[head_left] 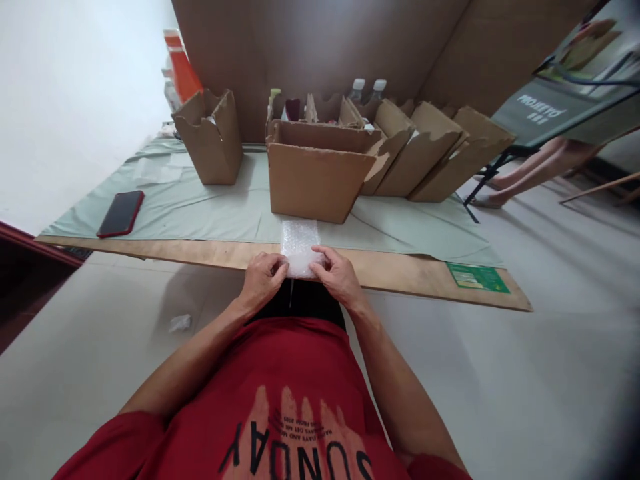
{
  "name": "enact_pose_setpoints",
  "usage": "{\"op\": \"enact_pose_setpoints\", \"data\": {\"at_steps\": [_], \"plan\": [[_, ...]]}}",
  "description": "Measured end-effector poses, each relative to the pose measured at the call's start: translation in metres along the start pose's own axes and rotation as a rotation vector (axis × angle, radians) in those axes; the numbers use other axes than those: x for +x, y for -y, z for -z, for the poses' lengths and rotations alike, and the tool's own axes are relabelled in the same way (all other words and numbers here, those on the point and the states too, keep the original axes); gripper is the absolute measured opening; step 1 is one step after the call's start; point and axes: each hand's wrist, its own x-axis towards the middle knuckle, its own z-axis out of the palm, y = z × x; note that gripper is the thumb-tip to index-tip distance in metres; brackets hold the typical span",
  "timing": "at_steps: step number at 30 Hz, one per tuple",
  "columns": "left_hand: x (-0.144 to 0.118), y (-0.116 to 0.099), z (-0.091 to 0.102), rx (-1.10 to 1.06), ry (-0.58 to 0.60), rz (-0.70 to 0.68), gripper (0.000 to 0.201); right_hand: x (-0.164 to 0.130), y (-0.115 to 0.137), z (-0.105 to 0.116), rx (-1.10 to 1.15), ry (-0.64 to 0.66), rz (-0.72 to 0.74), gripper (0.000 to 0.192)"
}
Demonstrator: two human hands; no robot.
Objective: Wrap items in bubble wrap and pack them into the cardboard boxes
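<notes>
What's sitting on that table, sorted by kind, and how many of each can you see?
Open cardboard boxes: 5, such as the nearest box
Capped bottles behind them: 2, first bottle
Red phone: 1
Bubble wrap piece, held by left hand and right hand: 1
Total: 9

I see open room along the table's [210, 220] near edge leftward; the cardboard box [315, 177] blocks straight ahead.

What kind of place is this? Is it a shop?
Probably a small packing spot, not a shop. Open cardboard boxes stand in a row on a cloth-covered board, and both hands hold a sheet of bubble wrap.
</notes>
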Motion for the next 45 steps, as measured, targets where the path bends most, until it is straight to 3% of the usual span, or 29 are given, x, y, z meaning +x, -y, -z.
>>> {"op": "enact_pose_setpoints", "data": {"at_steps": [2,6,8,12,15,20,24,28,30,33,36,39,45], "plan": [[0.002,0.000,-0.004,0.045,-0.018,0.013,0.016,-0.002,0.001,0.000,-0.038,-0.031,-0.001,0.044],[0.006,-0.003,-0.008,0.107,-0.048,-0.007,0.039,-0.018,0.012,0.005,-0.140,-0.146,0.022,0.042],[0.007,-0.004,-0.009,0.125,-0.060,-0.033,0.045,-0.028,0.016,0.010,-0.231,-0.167,0.108,0.039],[0.008,-0.002,-0.007,0.127,-0.082,-0.103,0.039,-0.035,0.015,0.014,-0.434,0.018,0.321,0.034],[0.004,-0.001,-0.001,0.086,-0.062,-0.193,0.031,-0.027,0.010,0.012,-0.443,0.100,0.295,0.029],[-0.005,0.000,0.010,0.000,0.050,-0.283,0.028,-0.017,0.008,0.015,-0.388,0.099,0.246,0.024],[0.002,0.001,0.007,-0.038,0.062,-0.162,0.027,-0.011,0.007,0.019,-0.340,0.069,0.178,0.025],[0.016,0.000,-0.002,-0.060,0.038,-0.021,0.029,-0.010,0.007,0.016,-0.363,-0.056,0.113,0.029],[0.020,-0.001,-0.005,-0.085,0.032,0.033,0.029,-0.014,0.009,0.014,-0.385,-0.093,0.138,0.031],[0.022,-0.004,-0.006,-0.164,0.019,0.108,0.028,-0.018,0.014,0.011,-0.370,-0.008,0.244,0.034],[0.016,-0.008,-0.002,-0.301,-0.025,0.190,0.031,-0.012,0.016,0.008,-0.291,0.056,0.221,0.027],[0.002,-0.012,0.004,-0.502,-0.052,0.289,0.039,-0.006,0.015,0.006,-0.217,-0.010,0.144,0.026],[-0.018,-0.025,0.001,-0.966,0.078,0.428,0.056,-0.026,0.024,-0.001,0.017,-0.015,0.066,0.032]]}}
